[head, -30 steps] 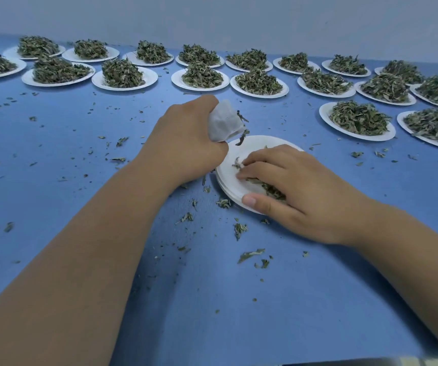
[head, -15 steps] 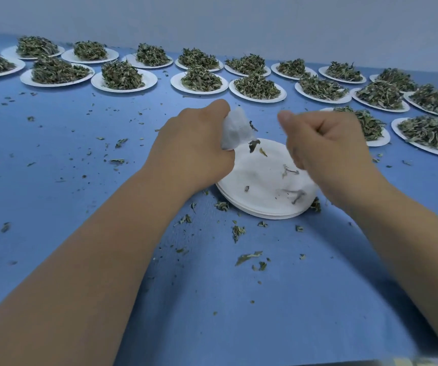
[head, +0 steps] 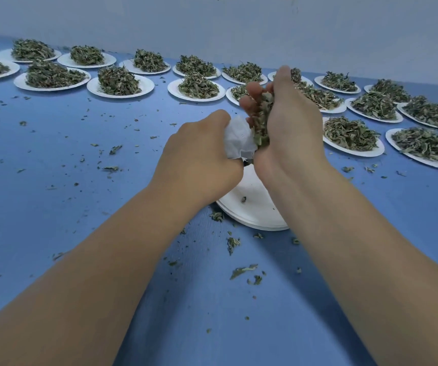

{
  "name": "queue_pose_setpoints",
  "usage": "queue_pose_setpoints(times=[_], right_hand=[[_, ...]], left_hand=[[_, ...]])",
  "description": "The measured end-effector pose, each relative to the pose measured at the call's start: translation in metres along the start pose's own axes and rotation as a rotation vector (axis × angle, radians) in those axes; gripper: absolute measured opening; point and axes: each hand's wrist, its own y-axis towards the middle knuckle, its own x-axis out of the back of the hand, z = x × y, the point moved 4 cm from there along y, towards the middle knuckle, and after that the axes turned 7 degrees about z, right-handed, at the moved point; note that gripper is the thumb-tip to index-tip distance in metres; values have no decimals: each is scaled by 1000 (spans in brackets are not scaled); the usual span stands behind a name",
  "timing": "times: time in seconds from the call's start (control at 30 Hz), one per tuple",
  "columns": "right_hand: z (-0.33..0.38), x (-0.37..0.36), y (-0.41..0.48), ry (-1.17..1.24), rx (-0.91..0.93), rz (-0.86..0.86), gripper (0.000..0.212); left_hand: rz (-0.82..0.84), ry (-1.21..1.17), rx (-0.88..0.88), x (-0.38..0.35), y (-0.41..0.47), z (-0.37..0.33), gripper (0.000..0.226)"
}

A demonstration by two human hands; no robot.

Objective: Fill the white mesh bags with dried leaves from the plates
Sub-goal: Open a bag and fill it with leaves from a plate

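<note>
Entry: person, two limbs in view (upper arms and torso out of frame).
- Left forearm: bare along whole visible length, smooth, narrowing toward wrist.
- Right forearm: likewise bare from frame edge to wrist.
- Left hand: bare, knuckles rounded.
- Right hand: bare; fingertips blunt, rounded (nails too blurred to describe).

A blue worktop fills nearly the whole frame, its surface smooth and matte. Small green flecks litter it, thickest across the left half and in the lower centre, where a few larger scraps lie apart from one another. Along the top runs a plain pale grey wall, meeting the worktop's far edge.
</note>
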Motion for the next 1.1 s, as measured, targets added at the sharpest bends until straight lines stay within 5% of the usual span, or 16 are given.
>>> queue_pose_setpoints(times=[0.13,0.37,0.53,0.7,0.8,0.93,1.1], right_hand=[[-1,-6,-5,-18,27,68,26],[-8,-5,-10,-391,77,198,22],[-3,1,-8,-463,137,294,39],[-3,-1,-6,-578,165,368,49],[-4,-5,-4,-673,129,416,28],[-9,-10,-10,-895,23,651,63],[-12,-13,-8,-854,37,692,63]], left_hand=[[-10,-91,34,1,1,0,27],[14,-189,58,1,8,1,21],[-40,-209,94,1,10,7,22],[36,-53,38,-7,11,4,23],[23,72,-30,-6,8,-2,20],[12,102,-61,1,1,-5,10],[14,112,-63,4,2,-5,10]])
